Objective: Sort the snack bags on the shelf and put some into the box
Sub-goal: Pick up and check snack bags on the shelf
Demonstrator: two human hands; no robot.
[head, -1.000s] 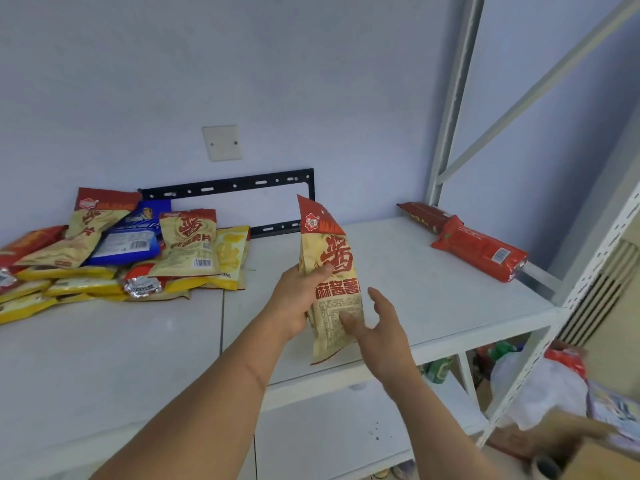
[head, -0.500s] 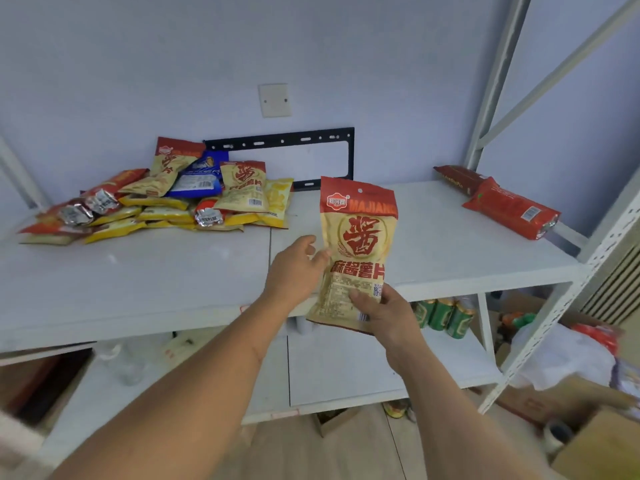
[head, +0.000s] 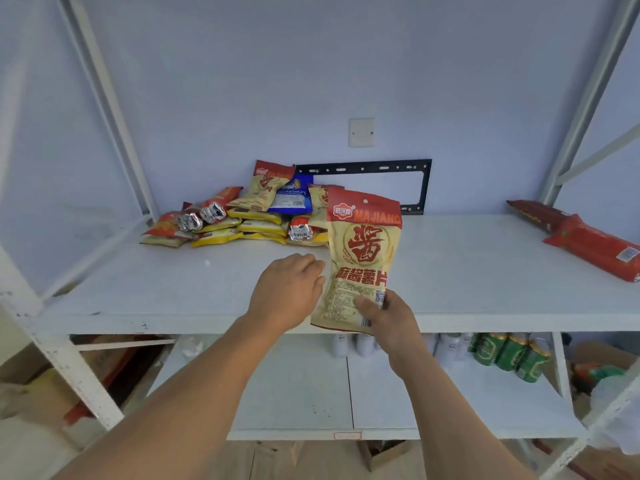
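Beige red-topped snack bag (head: 363, 258) upright, right hand (head: 389, 318) pinching its bottom, left hand (head: 287, 292) beside, loosely curled, empty

Both bare forearms reach forward over the shelf's front edge. The right hand (head: 391, 317) pinches a bag (head: 363, 258) at its lower corner — thumb on the front. The left hand (head: 287, 292) hovers beside it — fingers loosely curled, gripping nothing.
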